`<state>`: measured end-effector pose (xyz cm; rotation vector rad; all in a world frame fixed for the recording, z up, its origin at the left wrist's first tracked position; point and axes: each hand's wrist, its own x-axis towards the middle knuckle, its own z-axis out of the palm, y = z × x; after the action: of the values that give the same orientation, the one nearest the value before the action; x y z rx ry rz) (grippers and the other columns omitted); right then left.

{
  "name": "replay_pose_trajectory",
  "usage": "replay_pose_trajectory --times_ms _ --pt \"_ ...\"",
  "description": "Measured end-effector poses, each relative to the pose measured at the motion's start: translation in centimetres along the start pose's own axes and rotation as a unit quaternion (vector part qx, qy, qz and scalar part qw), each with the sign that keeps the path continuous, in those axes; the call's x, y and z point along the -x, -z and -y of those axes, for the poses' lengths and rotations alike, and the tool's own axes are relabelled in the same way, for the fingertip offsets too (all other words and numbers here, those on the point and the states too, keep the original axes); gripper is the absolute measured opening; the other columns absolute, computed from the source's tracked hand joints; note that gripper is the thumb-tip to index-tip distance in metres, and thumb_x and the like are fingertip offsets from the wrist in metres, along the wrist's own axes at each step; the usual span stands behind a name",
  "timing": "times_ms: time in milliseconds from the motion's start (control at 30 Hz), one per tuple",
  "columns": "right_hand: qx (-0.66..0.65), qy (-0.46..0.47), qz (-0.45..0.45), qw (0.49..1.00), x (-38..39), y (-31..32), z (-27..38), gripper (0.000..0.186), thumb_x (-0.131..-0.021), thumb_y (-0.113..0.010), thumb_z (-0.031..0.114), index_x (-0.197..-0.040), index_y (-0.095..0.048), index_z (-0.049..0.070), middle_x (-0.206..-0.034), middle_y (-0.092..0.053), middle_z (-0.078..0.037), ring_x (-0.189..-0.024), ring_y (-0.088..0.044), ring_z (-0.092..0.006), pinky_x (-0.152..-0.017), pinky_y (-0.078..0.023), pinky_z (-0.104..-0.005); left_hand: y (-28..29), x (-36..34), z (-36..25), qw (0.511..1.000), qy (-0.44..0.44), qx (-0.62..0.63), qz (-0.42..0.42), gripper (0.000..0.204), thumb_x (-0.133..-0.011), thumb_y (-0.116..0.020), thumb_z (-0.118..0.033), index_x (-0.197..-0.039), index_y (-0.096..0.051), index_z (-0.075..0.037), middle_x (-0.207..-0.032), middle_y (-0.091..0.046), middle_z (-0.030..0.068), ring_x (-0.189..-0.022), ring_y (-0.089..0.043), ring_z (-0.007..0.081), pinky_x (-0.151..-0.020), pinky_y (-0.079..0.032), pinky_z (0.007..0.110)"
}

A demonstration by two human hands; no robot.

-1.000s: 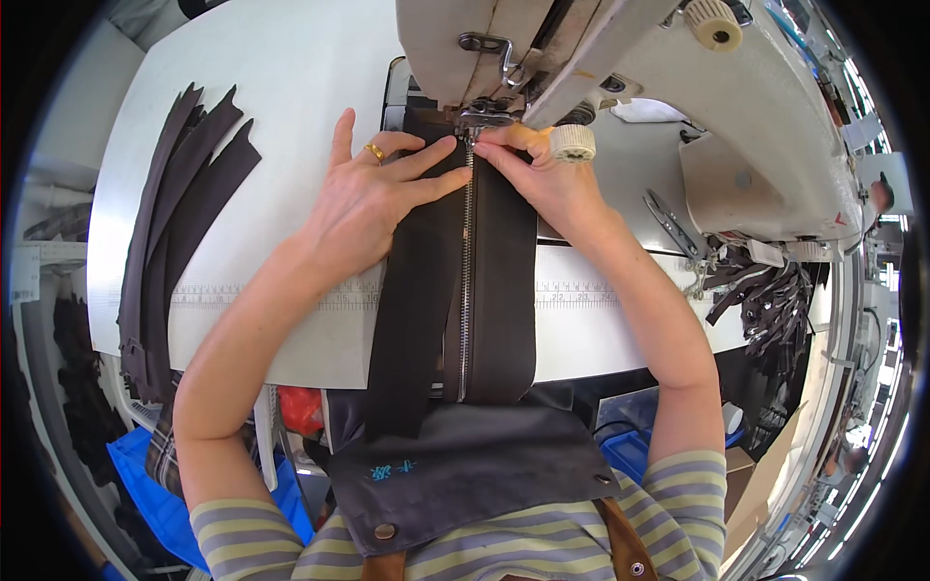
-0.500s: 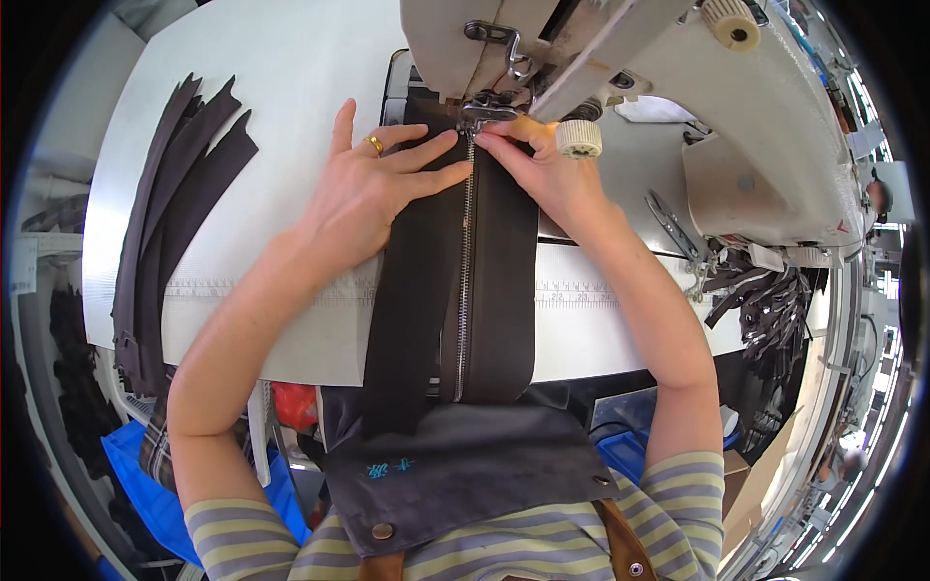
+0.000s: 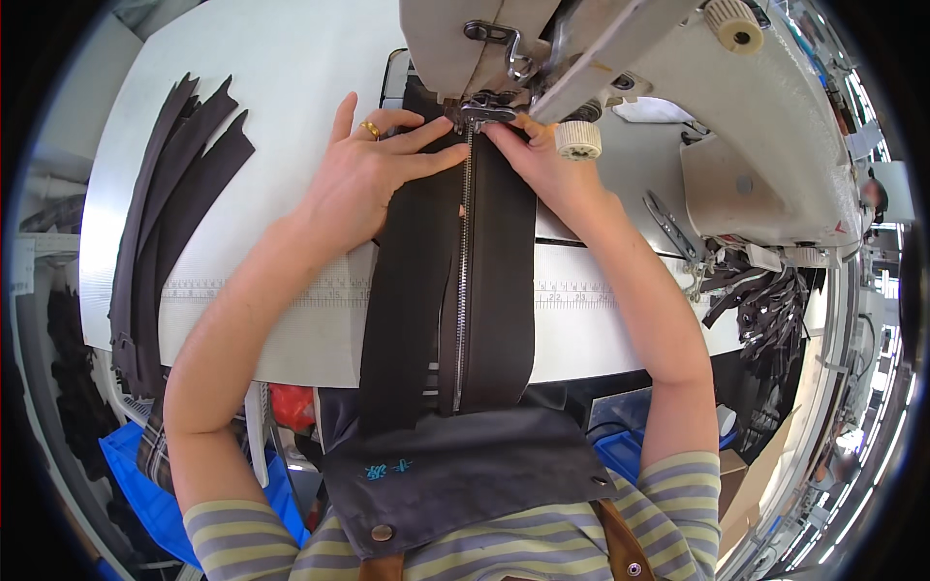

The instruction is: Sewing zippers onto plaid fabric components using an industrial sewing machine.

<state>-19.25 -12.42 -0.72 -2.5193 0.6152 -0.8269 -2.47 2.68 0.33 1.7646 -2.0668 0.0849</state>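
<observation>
Two dark fabric strips [image 3: 410, 281] lie side by side under the sewing machine head, with a metal-toothed zipper [image 3: 463, 290] running between them. They reach from the presser foot [image 3: 487, 108] down over the table's near edge. My left hand [image 3: 373, 160] lies on the left strip with its fingers spread, the tips close to the foot and the zipper. A gold ring is on one of its fingers. Right of the foot, my right hand [image 3: 547, 160] pinches the right strip [image 3: 502, 281] beside the zipper; its fingertips are partly hidden by the machine. The needle cannot be made out.
Several loose dark strips [image 3: 174, 203] lie on the left of the white table [image 3: 281, 116]. Thread snips [image 3: 670, 223] rest beside the machine body [image 3: 775, 126]. A bunch of dark zipper pieces [image 3: 770, 315] hangs at the right edge. Blue bins [image 3: 145, 474] stand below.
The fabric's far end has slid farther back beneath the machine head. Both hands have moved slightly away from me, toward the presser foot. A small pale spot now shows beside the zipper.
</observation>
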Motion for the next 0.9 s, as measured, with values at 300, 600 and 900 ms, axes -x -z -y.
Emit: replay_pose_trajectory --times_ms 300,600,900 --pt "0.081 0.099 -0.011 0.992 2.5 2.2 1.0 0.020 -0.085 -0.065 0.011 -0.104 -0.068 0.007 -0.099 -0.068 -0.009 -0.086 -0.065 -0.0260 -0.072 -0.051 -0.0330 -0.4 0.3 0.3 0.999 -0.026 -0.025 -0.018 0.067 -0.067 -0.052 0.013 -0.122 -0.063 -0.023 -0.129 -0.059 -0.0004 -0.116 -0.052 0.0250 -0.109 -0.017 0.062" --pt "0.116 0.240 -0.070 0.961 2.7 2.4 1.3 0.046 -0.077 -0.064 -0.004 -0.119 -0.062 0.011 -0.107 -0.065 -0.008 -0.082 -0.063 -0.0252 -0.069 -0.049 -0.0348 -0.1 0.5 0.0 1.000 -0.013 -0.019 -0.013 0.062 -0.070 -0.052 0.010 -0.120 -0.064 -0.024 -0.128 -0.059 -0.0011 -0.113 -0.054 0.0228 -0.110 -0.017 0.061" --pt "0.246 0.133 0.065 0.958 3.4 2.1 2.0 0.051 -0.075 -0.063 0.006 -0.123 -0.061 0.022 -0.067 -0.059 -0.002 -0.053 -0.056 -0.0207 -0.052 -0.045 -0.0327 -0.4 0.5 0.2 1.000 -0.005 -0.008 -0.011 0.063 -0.070 -0.051 0.011 -0.119 -0.065 -0.026 -0.128 -0.059 -0.0015 -0.113 -0.054 0.0227 -0.110 -0.017 0.060"
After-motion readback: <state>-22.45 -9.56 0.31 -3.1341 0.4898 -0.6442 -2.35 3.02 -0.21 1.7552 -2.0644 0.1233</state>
